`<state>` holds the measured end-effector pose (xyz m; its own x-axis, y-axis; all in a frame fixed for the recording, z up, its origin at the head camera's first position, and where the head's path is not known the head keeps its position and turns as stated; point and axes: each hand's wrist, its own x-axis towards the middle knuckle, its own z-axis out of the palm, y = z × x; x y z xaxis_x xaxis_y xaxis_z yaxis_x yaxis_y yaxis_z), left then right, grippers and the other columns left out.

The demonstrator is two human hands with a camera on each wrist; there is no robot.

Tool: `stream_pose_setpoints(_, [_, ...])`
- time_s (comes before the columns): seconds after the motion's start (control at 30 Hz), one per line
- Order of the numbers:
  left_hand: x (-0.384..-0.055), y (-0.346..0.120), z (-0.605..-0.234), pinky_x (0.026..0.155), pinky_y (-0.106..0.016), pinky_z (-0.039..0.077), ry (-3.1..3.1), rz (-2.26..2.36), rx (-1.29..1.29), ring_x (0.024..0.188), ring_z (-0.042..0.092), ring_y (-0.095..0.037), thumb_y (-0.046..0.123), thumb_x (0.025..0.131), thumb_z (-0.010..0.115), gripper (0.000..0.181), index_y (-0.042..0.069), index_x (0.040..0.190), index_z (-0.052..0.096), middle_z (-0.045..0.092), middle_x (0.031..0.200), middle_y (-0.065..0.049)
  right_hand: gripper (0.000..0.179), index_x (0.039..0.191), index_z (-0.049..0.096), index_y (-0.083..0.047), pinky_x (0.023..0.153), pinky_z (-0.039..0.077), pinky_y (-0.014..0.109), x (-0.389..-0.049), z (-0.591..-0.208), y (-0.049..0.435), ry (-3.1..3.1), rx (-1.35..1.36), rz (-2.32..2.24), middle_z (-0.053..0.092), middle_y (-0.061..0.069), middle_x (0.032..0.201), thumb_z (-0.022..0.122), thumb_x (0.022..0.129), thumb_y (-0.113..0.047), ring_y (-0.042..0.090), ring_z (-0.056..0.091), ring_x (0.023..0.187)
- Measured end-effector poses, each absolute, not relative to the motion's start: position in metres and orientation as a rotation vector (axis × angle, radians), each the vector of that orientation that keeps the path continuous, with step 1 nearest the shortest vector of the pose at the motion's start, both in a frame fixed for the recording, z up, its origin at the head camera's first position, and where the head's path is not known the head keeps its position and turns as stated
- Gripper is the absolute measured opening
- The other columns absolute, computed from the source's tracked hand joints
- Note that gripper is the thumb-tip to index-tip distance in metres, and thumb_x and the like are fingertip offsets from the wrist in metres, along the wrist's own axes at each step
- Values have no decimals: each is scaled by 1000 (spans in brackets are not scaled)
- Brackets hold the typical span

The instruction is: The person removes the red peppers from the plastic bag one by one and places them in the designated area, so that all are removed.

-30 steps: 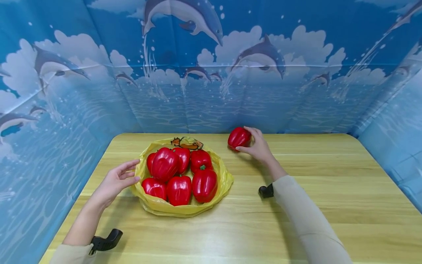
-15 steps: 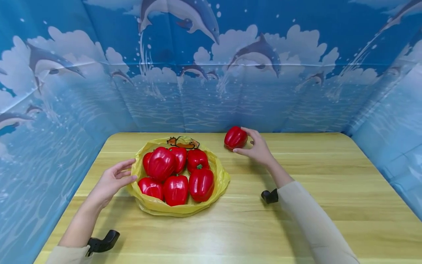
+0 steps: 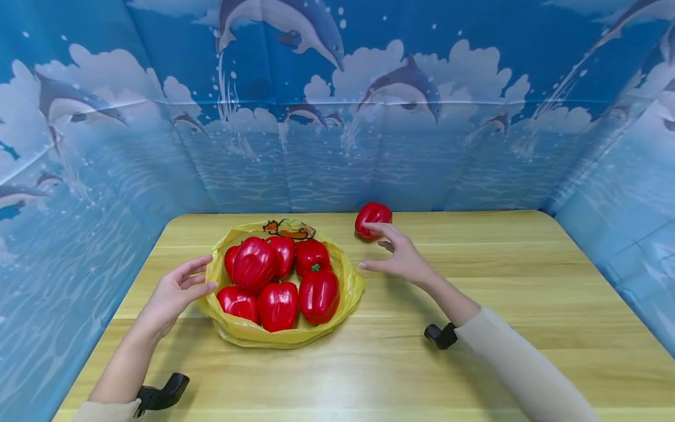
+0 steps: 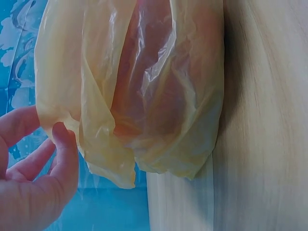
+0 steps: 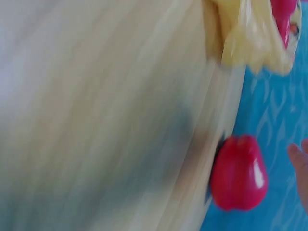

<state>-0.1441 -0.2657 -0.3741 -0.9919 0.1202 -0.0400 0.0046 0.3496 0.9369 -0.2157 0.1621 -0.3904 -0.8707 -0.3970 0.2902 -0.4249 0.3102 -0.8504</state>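
A yellow plastic bag [image 3: 285, 338] sits with its mouth spread wide on the left of the table, several red bell peppers [image 3: 278, 306] inside. My left hand [image 3: 176, 290] is at its left rim. In the left wrist view the thumb [image 4: 64, 137] lies against the plastic and the index finger passes behind its edge, pinching the bag. One more bell pepper [image 3: 372, 218] rests at the table's back edge, right of the bag. Just in front of it, my right hand [image 3: 398, 255] is held with thumb and fingers apart, nothing between them; its fingertips overlap the pepper in the head view.
The wooden table [image 3: 506, 281] ends at a blue curtain [image 3: 327, 170] printed with dolphins, which also runs along both sides. Black wrist mounts [image 3: 163, 392] stick out from the forearms.
My right hand has let go of the lone bell pepper and drawn back toward me, with its thumb and fingers spread. The left hand stays at the bag's rim.
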Motion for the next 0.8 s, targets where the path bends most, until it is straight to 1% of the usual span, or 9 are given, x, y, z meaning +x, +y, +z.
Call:
stream_pose_setpoints(0.13, [-144, -266, -375, 80, -14, 45, 2487, 1738, 119, 115, 41, -26, 16, 89, 63, 63, -2, 141, 33, 32, 142, -20, 71, 136, 45, -5, 100, 36, 48, -192, -378, 147, -2516, 905, 1720, 43, 12, 136, 79, 74, -10, 30, 40, 123])
stream_pose_setpoints(0.2, [-144, -266, -376, 80, -14, 46, 2481, 1739, 124, 118, 39, -31, 16, 89, 63, 63, -2, 142, 32, 32, 142, -21, 71, 135, 44, -2, 100, 36, 49, -184, -377, 141, -2508, 963, 1753, 42, 15, 137, 78, 74, -7, 32, 40, 123])
stream_pose_setpoints(0.3, [-144, -267, -376, 79, -15, 46, 2468, 1746, 138, 121, 36, -36, 15, 90, 63, 64, -1, 142, 31, 32, 141, -23, 71, 135, 45, -3, 100, 37, 46, -180, -387, 133, -2502, 1017, 1783, 42, 15, 137, 78, 72, -4, 33, 39, 124])
stream_pose_setpoints(0.37, [-144, -267, -376, 79, -15, 47, 2465, 1747, 149, 121, 36, -38, 15, 90, 63, 64, -2, 142, 31, 32, 140, -24, 72, 135, 46, -6, 100, 38, 44, -179, -394, 129, -2493, 1052, 1789, 43, 12, 137, 79, 71, -4, 33, 39, 125])
stream_pose_setpoints(0.47, [-143, -267, -377, 79, -15, 47, 2463, 1752, 155, 121, 36, -39, 14, 89, 63, 64, -2, 142, 31, 32, 140, -25, 71, 134, 48, -7, 99, 39, 42, -176, -401, 123, -2483, 1107, 1769, 44, 7, 134, 81, 71, -10, 34, 40, 125])
stream_pose_setpoints(0.63, [-143, -267, -378, 79, -15, 47, 2474, 1752, 157, 120, 37, -37, 13, 89, 63, 63, -3, 142, 31, 33, 140, -24, 70, 133, 50, -8, 97, 41, 40, -170, -409, 115, -2506, 1143, 1688, 46, -2, 132, 82, 71, -20, 25, 41, 124])
stream_pose_setpoints(0.73, [-143, -266, -378, 79, -15, 47, 2478, 1750, 160, 120, 37, -36, 13, 89, 63, 63, -3, 141, 32, 33, 141, -23, 69, 132, 51, -10, 97, 42, 39, -168, -413, 111, -2518, 1130, 1640, 46, -2, 132, 82, 71, -21, 21, 41, 123])
stream_pose_setpoints(0.8, [-144, -266, -378, 79, -15, 47, 2484, 1742, 161, 120, 37, -36, 14, 89, 63, 63, -3, 141, 32, 33, 141, -23, 68, 131, 52, -11, 97, 41, 39, -166, -415, 108, -2524, 1110, 1624, 46, 0, 133, 82, 71, -21, 20, 40, 123])
